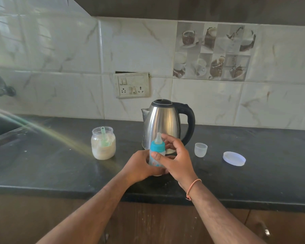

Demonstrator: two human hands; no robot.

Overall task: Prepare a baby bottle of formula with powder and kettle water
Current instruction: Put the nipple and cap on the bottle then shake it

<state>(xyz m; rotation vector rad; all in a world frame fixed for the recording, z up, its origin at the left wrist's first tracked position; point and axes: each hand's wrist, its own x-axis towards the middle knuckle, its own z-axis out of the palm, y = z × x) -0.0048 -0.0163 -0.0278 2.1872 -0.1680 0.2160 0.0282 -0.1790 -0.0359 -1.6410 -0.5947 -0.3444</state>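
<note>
- Two hands are busy in the head view, the only view I have. My left hand (139,164) is closed around the body of the baby bottle (157,155), which stands upright near the front of the dark counter (253,173), just in front of the kettle (163,124).
- My right hand (176,155) is at the blue collar (157,147) of the bottle, thumb on the front and fingers curved behind it. It looks like a loose grip on the collar, but I cannot tell if I am tightening it or loosening it.
- The teat (158,138) is on the bottle and has no cover. The small clear cap (201,149) stands apart on the counter, to the right of the kettle.
- The powder jar (103,143) is open, to the left of the bottle, with a green scoop (104,138) standing inside it. Its round lid (234,158) lies further right, well apart from the jar.
- The kettle is upright with its lid down and the spout to the left.
- My hands hide most of the bottle, so I cannot see if powder or water is inside it.
- My judgement: if the bottle is already filled, only tightening, shaking and putting on the cap remain. If it is empty, the collar must come off first, and scooping and pouring are all still to do.
</note>
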